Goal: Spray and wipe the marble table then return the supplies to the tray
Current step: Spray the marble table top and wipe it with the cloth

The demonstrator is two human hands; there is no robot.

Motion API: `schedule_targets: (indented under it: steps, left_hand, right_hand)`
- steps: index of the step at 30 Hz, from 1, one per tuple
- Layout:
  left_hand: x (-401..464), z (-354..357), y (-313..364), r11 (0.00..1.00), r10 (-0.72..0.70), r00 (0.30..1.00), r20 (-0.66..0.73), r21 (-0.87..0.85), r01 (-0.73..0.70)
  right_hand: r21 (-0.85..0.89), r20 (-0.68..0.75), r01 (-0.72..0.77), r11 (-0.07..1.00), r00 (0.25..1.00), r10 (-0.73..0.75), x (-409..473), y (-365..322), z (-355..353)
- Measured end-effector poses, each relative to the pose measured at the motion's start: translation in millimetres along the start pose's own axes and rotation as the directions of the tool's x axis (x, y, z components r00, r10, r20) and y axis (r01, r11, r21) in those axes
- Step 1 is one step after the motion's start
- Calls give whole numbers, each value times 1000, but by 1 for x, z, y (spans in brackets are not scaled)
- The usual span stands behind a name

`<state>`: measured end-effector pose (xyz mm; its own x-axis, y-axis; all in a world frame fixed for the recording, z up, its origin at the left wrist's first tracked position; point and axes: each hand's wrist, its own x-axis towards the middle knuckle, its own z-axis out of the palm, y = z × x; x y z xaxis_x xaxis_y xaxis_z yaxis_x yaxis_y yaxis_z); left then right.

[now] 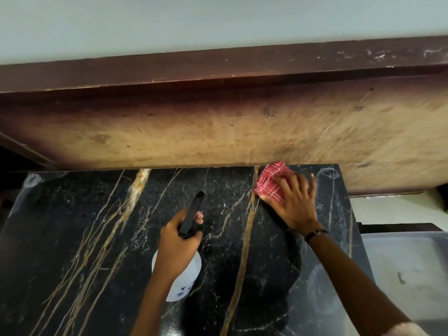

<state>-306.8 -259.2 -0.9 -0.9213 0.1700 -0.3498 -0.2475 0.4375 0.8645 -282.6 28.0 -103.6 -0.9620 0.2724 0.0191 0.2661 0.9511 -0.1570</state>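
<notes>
Stretching across most of the view, the black marble table (pixel 84 238) runs left to right beneath a wooden ledge (pixel 218 132). The white spray bottle (pixel 180 275) stands mid-table, its black nozzle aimed at the far edge. The left hand (pixel 178 241) is wrapped around its trigger neck. Near the far right corner, the right hand (pixel 294 202) presses flat, fingers spread, on a folded red checked cloth (pixel 269 183).

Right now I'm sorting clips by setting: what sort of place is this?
Probably a room in a home, though little shows. A black marble table with gold veins stands against worn wooden furniture below a plain pale wall. The hands work with a spray bottle and a red checked cloth.
</notes>
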Motion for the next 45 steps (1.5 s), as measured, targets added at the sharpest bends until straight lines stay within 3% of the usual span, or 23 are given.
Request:
schedule_targets:
  steps: [2,4,9,11,15,19,23,27,31,35,41,45]
  left_hand:
    - [-1,3,0,1000,6,1000,17,-7,-6]
    - [-1,6,2,1000,13,1000,28,6,-13]
    - [0,17,7,1000,23,999,30,8,-23]
    - [0,21,9,999,32,999,36,23,-33]
    - [-1,28,10,999,46,998,48,21,-47]
    - [-3,36,11,998,63,996,59,11,-63]
    - [-7,47,14,998,64,995,78,22,-66]
    - [-7,56,18,997,68,992,105,29,-72]
    - [-9,63,21,996,80,991,110,36,-84]
    - [-16,68,22,995,81,990,116,55,-88]
    - [-29,78,25,996,53,990,129,61,-61]
    - [-35,82,28,994,62,988,140,75,-73]
  right_hand:
    - [74,2,-80,994,997,80,25,-13,2]
    - [76,70,-74,994,995,68,45,-33,3]
    - [1,135,195,981,972,-194,17,-29,5]
    - [-3,110,220,975,970,-218,-4,-3,7]
    - [8,69,26,1000,997,-27,1,39,-1]
    - [32,110,-135,990,985,131,43,24,-7]
    - [21,155,23,1000,988,-26,28,4,-1]
    - [-10,137,211,977,968,-208,-37,36,4]
    - [-5,88,34,999,996,-33,-51,90,-9]
    - [-13,97,-70,997,993,71,-11,80,-13]
    - [-12,148,242,970,960,-238,-68,57,-1]
    - [41,109,192,980,975,-196,-117,100,-11]
